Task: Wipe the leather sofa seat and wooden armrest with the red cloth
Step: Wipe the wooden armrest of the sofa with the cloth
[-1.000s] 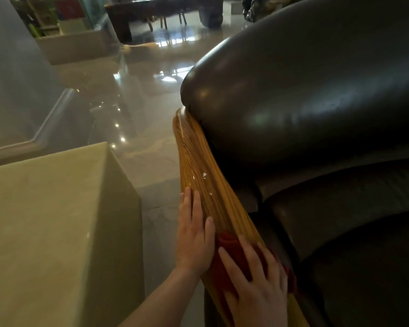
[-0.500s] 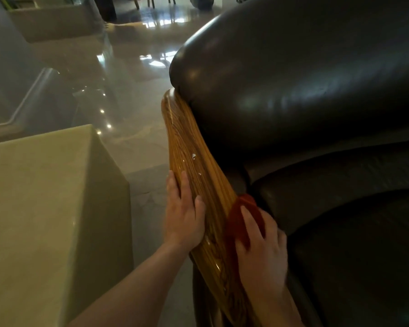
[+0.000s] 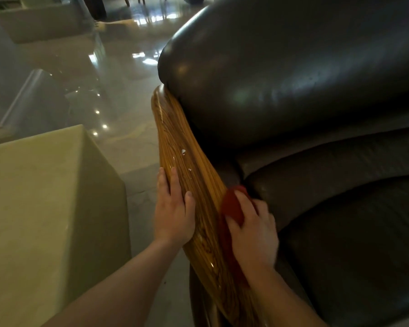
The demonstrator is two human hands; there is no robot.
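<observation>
left hand point(image 3: 174, 215): fingers flat on my wooden armrest point(image 3: 187, 166), grasping nothing
right hand point(image 3: 253, 230): at 3 o'clock of left, presses red cloth point(image 3: 233, 206) on armrest's inner edge
white specks point(image 3: 183, 151): 12 o'clock of left hand

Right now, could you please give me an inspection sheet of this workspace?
Surface: wooden armrest glossy, a few small white specks on its upper part.
Job's things: red cloth pressed to the armrest's inner edge, beside the dark leather sofa seat.
Clutter: nothing seen.
Hands: left hand flat on the armrest's outer side, empty; right hand holds the cloth.
Cables: nothing seen.
Surroundings: pale block to the left, shiny floor with light reflections, rounded leather back cushion above.
</observation>
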